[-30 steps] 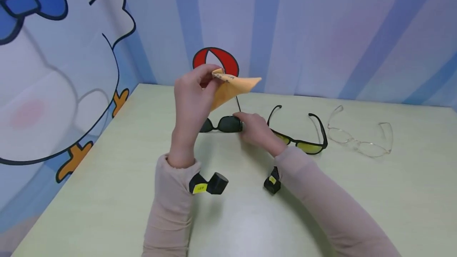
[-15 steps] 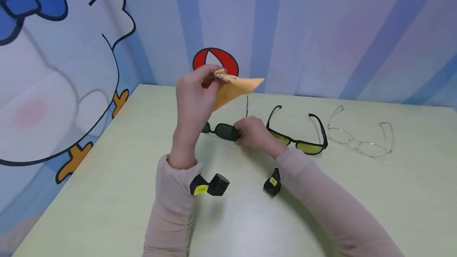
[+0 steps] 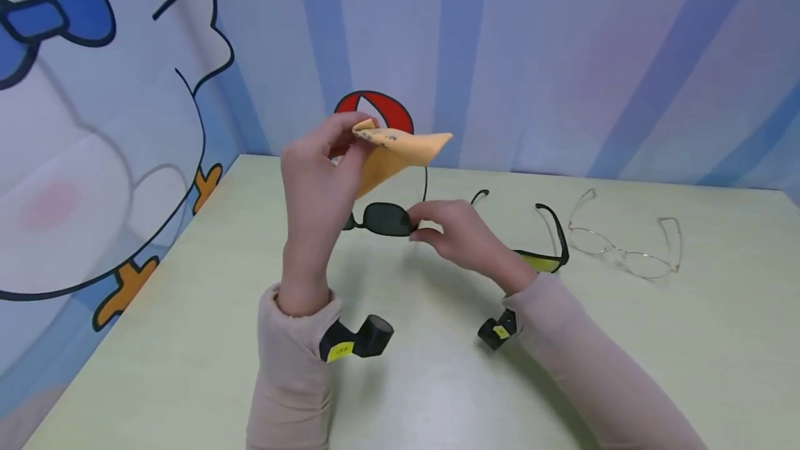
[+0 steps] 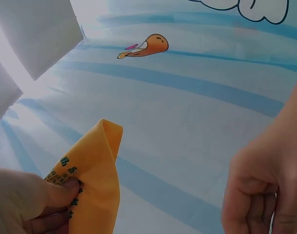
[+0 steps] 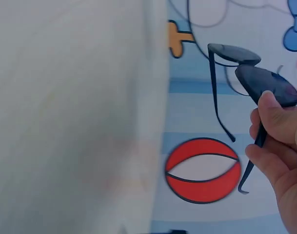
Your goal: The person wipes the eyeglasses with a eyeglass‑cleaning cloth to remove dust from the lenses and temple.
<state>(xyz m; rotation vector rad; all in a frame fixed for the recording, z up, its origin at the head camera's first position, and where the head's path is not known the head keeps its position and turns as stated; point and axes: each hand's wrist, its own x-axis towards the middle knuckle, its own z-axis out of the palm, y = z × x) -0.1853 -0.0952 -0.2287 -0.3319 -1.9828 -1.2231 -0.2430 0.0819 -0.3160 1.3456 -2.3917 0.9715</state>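
My left hand (image 3: 321,186) pinches a yellow-orange cloth (image 3: 400,155) with small dark print, raised above the table. In the left wrist view the cloth (image 4: 97,180) is folded over at its top, the thumb pressing on the printed part. Dark-lensed sunglasses (image 3: 386,219) are gripped at one end by my right hand (image 3: 465,238), just right of the left hand. The right wrist view shows the sunglasses (image 5: 265,83) with both temples unfolded, and thumb and fingers around the hinge end. In the head view my left hand and wrist hide part of the other lens.
Black-framed glasses with yellow lenses (image 3: 542,264) lie behind my right hand, partly covered by it. Farther right are thin clear-lensed glasses (image 3: 646,266) with open temples. A cartoon-printed wall (image 3: 531,54) borders the pale table (image 3: 719,353) at the back and left.
The sunglasses in my right hand have tilted, dipped, then come up level again. My right wrist has shifted right, covering more of the yellow-lensed glasses. My left hand keeps the cloth, slightly farther left.
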